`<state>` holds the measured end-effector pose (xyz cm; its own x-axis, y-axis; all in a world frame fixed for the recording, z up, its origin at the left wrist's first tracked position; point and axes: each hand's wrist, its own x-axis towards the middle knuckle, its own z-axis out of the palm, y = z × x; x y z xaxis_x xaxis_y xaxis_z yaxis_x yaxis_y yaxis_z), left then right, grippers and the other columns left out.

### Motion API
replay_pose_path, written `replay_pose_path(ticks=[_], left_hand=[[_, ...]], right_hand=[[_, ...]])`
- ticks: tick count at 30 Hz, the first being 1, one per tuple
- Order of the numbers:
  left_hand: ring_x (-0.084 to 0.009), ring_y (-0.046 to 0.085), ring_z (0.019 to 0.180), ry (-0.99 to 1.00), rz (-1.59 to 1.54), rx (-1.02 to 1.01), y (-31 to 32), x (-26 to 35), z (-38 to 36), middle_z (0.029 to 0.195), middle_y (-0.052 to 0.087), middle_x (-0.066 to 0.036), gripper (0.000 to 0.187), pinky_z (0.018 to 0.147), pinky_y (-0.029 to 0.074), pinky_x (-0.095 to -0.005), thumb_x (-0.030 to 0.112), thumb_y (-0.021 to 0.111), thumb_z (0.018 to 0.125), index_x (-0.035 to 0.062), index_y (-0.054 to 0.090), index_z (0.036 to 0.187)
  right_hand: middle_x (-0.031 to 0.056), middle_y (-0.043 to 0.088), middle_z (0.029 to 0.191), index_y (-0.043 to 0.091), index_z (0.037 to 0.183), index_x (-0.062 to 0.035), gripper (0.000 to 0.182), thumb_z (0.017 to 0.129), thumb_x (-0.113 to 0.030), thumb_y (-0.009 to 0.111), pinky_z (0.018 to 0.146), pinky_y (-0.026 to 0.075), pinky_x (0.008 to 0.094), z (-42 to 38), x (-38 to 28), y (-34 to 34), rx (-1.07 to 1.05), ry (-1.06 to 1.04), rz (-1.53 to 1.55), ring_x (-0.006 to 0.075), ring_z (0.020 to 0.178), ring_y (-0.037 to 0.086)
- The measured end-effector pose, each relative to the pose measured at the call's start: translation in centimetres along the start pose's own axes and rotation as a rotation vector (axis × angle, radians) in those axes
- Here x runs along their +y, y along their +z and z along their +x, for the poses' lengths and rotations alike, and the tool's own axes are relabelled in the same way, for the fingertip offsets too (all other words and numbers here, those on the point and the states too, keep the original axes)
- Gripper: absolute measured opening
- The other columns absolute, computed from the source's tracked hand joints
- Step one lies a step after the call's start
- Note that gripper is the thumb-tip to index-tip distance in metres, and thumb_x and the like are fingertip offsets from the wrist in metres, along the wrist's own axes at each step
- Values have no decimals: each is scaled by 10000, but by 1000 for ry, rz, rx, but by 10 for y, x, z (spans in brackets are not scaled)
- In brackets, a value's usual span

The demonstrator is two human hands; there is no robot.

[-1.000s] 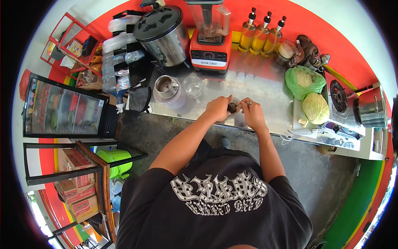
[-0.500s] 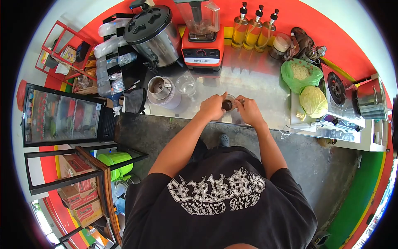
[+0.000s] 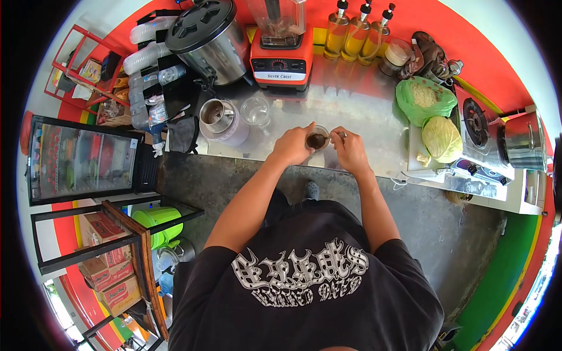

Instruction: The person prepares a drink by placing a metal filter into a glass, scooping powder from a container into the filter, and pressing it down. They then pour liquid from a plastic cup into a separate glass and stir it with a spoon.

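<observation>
Near the front edge of the steel counter, a small clear glass [image 3: 317,139] holds dark liquid. My left hand [image 3: 294,146] is closed around the glass's left side. On the other side, my right hand [image 3: 351,150] pinches a thin metal spoon [image 3: 343,134]; its handle end shows above the fingers, while its lower part is mostly hidden by the hand and glass. To the left stand an empty clear plastic cup [image 3: 256,111] and a metal cup [image 3: 217,116] set on a whitish container [image 3: 233,136].
A red blender [image 3: 281,65] and a large steel drink urn [image 3: 211,50] stand at the back. Behind to the right are several oil bottles [image 3: 356,38]. A cabbage [image 3: 442,140], a green bag [image 3: 425,99] and a gas stove [image 3: 475,123] occupy the right end.
The view has shifted slightly. The glass now looks tilted more toward me, showing more of the dark liquid, and my right hand sits a little farther from it.
</observation>
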<state>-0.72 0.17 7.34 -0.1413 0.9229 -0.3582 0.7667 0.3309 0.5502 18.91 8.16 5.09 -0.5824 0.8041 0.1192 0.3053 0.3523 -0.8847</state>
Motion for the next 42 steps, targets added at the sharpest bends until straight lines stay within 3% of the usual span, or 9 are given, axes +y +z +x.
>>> replay_pose_path(ticks=[4, 7, 10, 12, 15, 21, 37, 39, 42], left_hand=[[-403, 647, 1259, -14, -12, 1, 0, 1, -3, 1376, 674, -205, 817, 1013, 546, -477, 212, 831, 873, 188, 479, 1610], [-400, 640, 1273, -13, -3, -8, -3, 3, -4, 1373, 676, -202, 824, 1029, 540, -473, 224, 836, 867, 202, 480, 1611], [-400, 640, 1275, 25, -66, 26, 2, -6, -1, 1374, 676, -201, 835, 1042, 535, -471, 235, 841, 861, 214, 478, 1613], [-399, 638, 1279, 28, -71, 26, 3, -10, 0, 1380, 673, -201, 838, 1047, 533, -471, 240, 842, 858, 214, 479, 1612], [-398, 636, 1286, 29, -82, 42, 8, -11, -3, 1392, 669, -202, 842, 1051, 531, -473, 245, 844, 854, 215, 480, 1612], [-397, 637, 1287, 8, -83, 47, 7, -10, -3, 1396, 668, -204, 843, 1053, 531, -468, 246, 846, 849, 214, 485, 1610], [-408, 635, 1289, 21, -60, 45, 9, -13, 0, 1399, 666, -220, 858, 1048, 528, -464, 254, 856, 848, 204, 475, 1616], [-408, 632, 1293, 24, -57, 47, 9, -13, 0, 1403, 662, -222, 861, 1048, 526, -465, 257, 856, 849, 205, 472, 1618], [-409, 626, 1299, 23, -62, 47, 9, -14, 0, 1409, 656, -223, 868, 1052, 522, -466, 259, 858, 849, 208, 465, 1622]], right_hand=[[240, 704, 825, 686, 1041, 39, 178, 1041, -113, 595, 688, 520, 451, -2, 1, 3, -107, 57, 7, 435, 728, 669], [235, 700, 814, 687, 1030, 38, 182, 1041, -121, 600, 685, 517, 448, -1, -4, 7, 40, -68, -34, 436, 721, 660], [233, 700, 807, 687, 1020, 38, 180, 1039, -120, 603, 684, 518, 449, 2, -9, 1, -74, 61, -15, 434, 721, 663], [230, 699, 792, 685, 1017, 41, 180, 1034, -122, 610, 675, 513, 449, 2, -5, 2, -16, -111, -72, 434, 716, 663], [231, 696, 791, 680, 1006, 43, 172, 1028, -113, 610, 672, 513, 450, 3, -9, 2, -66, 92, 48, 440, 720, 661], [239, 693, 791, 685, 1021, 48, 173, 1034, -103, 601, 671, 517, 446, 4, 0, 5, -35, -23, 58, 436, 723, 672], [226, 712, 789, 680, 1015, 43, 181, 1043, -116, 599, 685, 525, 445, 7, -6, 3, -11, -41, -39, 415, 727, 689], [227, 720, 820, 678, 1019, 46, 179, 1043, -112, 596, 698, 528, 451, 5, -13, -1, -124, 17, -69, 418, 746, 693], [238, 707, 820, 675, 1012, 49, 187, 1044, -118, 596, 694, 521, 463, 3, -9, 5, 26, -61, 8, 435, 748, 678]])
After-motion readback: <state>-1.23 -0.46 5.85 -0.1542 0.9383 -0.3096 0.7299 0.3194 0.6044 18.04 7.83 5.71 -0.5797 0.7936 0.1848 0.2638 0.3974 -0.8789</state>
